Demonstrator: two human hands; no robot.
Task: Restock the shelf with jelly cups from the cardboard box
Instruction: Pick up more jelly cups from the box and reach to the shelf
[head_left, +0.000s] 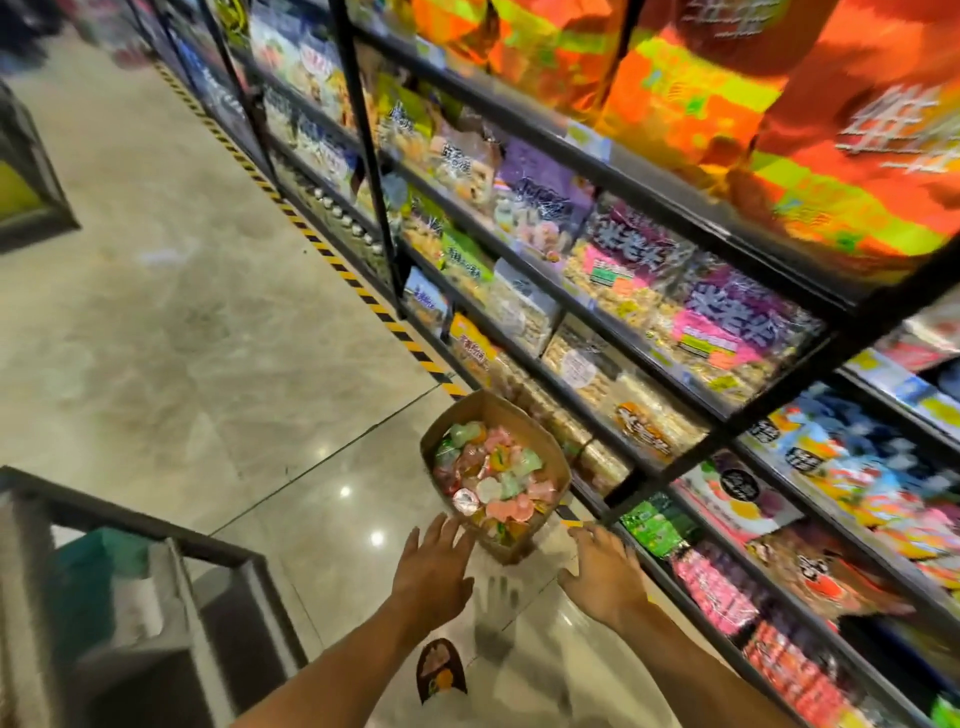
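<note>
Restocking is only beginning: box (496, 470) is sitting full of cups (483, 475) on the floor by the shelf (675, 467); left hand (434, 564) and right hand (602, 569) are reaching, fingers spread, holding nothing.

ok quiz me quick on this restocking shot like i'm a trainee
1. Fill in: the jelly cups lie ___ the cardboard box.
2. The box stands: A on the floor beside the shelf, B on a shelf, C in a trolley.
3. True or false: the left hand grips a jelly cup.
Key: 1 in; 2 A; 3 false, it and the right hand are empty, fingers spread.
</note>
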